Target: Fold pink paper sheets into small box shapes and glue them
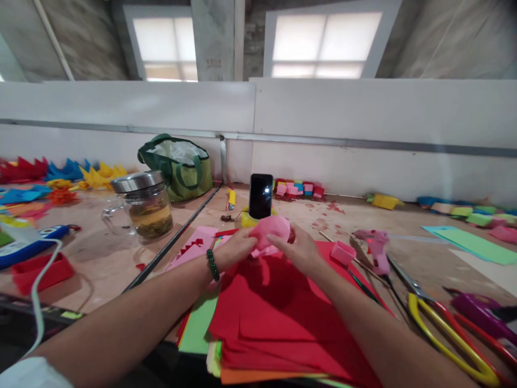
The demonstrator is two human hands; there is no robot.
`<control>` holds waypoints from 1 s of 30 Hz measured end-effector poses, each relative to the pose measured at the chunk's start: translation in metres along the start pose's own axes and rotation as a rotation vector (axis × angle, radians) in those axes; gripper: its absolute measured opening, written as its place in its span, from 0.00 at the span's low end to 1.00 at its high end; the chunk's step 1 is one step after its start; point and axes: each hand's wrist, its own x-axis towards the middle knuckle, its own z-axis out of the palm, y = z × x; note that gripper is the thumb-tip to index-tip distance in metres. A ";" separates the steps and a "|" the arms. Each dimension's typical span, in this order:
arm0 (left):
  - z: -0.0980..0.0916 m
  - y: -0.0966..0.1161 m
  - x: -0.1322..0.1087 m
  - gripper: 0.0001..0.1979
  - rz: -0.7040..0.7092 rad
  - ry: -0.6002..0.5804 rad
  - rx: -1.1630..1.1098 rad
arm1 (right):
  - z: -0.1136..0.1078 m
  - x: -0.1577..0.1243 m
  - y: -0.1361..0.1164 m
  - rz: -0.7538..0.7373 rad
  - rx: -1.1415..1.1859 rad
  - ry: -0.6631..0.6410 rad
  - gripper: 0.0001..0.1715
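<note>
Mug (151,213), left of frame. Bag (191,186), upper left. Left hand (239,245), centre, pinching left edge of pink paper (271,230), frame centre, above far end of red sheets (278,320). Right hand (299,249) pinching right edge. Glue gun (378,253), right. Scissors (420,291), lower right.

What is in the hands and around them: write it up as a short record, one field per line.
Left hand: gripping the pink paper piece
Right hand: fingers on the same piece
Left wrist: green beaded bracelet
Below the hands: stacked red sheets
Beyond the hands: upright phone, dark screen facing the wearer
Right side: pink glue gun, scissors
Left side: lidded glass mug, green bag
</note>
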 end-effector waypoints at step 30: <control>0.000 -0.002 0.002 0.06 0.102 0.044 0.244 | -0.021 0.009 0.009 0.001 0.322 -0.315 0.06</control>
